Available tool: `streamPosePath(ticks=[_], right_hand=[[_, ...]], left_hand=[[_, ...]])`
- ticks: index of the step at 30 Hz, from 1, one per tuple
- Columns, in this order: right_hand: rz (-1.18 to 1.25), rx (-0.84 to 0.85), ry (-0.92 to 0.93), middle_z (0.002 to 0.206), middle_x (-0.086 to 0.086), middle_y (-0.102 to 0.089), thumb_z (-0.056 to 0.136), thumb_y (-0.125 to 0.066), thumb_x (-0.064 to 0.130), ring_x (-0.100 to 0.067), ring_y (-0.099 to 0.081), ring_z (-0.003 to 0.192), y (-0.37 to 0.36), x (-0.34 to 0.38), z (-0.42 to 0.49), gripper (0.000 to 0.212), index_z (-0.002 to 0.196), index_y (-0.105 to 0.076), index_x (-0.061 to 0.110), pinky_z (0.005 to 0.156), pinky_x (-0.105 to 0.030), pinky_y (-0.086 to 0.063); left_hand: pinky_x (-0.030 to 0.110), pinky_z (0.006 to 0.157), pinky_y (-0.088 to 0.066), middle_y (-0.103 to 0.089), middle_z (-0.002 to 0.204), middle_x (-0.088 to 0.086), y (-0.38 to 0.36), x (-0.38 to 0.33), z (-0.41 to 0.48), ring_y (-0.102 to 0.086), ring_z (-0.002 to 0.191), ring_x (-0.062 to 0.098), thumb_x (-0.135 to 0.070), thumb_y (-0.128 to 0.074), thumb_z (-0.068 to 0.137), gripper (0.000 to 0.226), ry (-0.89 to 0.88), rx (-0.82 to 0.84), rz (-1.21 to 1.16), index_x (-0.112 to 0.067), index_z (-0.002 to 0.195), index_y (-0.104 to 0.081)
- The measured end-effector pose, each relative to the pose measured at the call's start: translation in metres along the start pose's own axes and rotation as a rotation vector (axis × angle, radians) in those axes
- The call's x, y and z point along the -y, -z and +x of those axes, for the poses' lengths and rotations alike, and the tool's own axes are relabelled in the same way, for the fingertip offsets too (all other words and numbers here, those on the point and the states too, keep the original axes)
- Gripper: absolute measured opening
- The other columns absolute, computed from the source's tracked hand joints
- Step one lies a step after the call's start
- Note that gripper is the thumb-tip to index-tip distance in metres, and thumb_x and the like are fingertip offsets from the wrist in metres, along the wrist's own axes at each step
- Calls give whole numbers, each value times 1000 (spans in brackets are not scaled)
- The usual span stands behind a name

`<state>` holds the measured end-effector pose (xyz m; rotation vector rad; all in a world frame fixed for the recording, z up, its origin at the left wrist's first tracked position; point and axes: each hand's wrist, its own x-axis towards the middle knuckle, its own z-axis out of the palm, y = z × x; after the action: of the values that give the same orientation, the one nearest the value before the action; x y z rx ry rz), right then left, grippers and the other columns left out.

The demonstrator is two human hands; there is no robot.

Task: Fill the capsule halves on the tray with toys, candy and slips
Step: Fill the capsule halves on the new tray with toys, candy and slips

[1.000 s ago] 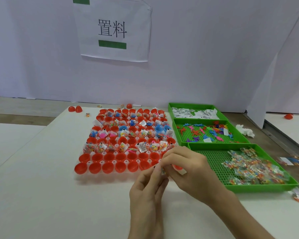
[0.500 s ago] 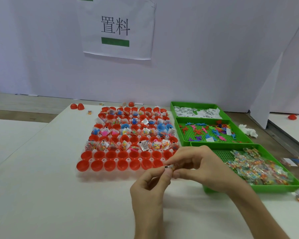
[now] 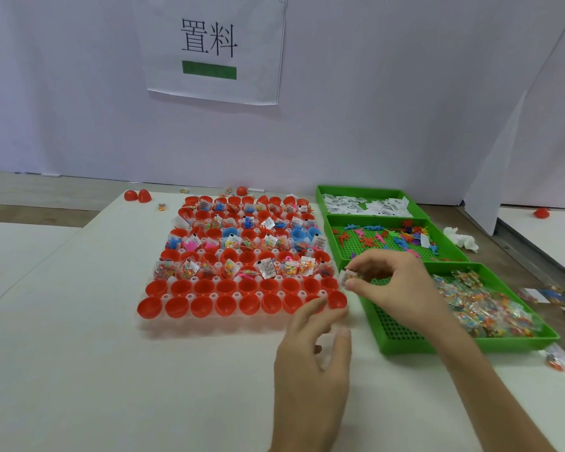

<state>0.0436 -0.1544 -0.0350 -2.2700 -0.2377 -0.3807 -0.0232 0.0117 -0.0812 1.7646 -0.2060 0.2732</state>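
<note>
A clear tray (image 3: 143,324) on the white table holds rows of red capsule halves (image 3: 149,307). The far rows carry toys, candy packets and slips; the two nearest rows are bare. My right hand (image 3: 392,285) pinches a small clear candy packet (image 3: 347,277) between thumb and fingertips, just off the tray's near right corner. My left hand (image 3: 310,357) hovers below it over the table with loosely curled fingers and holds nothing that I can make out. To the right lie three green bins: slips (image 3: 366,203), small plastic toys (image 3: 388,239) and candy packets (image 3: 483,305).
Two loose red halves (image 3: 137,196) lie at the table's far left corner, another red half (image 3: 541,213) on the surface to the right. A crumpled tissue (image 3: 460,240) sits beside the toy bin. Stray packets (image 3: 560,363) lie at the right edge. A paper sign (image 3: 209,48) hangs on the wall.
My hands, joined on the packet in front of the tray, have parted. The right hand rose toward the tray's right corner with the packet; the left hand let go and stayed low.
</note>
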Motion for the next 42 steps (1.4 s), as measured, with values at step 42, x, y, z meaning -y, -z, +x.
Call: streamPosePath(ticks=[42], right_hand=[[-124,119,-37,70,7,-69,79,-83,35,-10,-63,69,-17,-2,-1,12,74,-72,33,66,-28,-54]], left_hand=[[3,105,-13,-27,148,-34,-10,12,-2,-22,132,-15,-35,-56,92,52,-112,215,333,-41,142,-43]])
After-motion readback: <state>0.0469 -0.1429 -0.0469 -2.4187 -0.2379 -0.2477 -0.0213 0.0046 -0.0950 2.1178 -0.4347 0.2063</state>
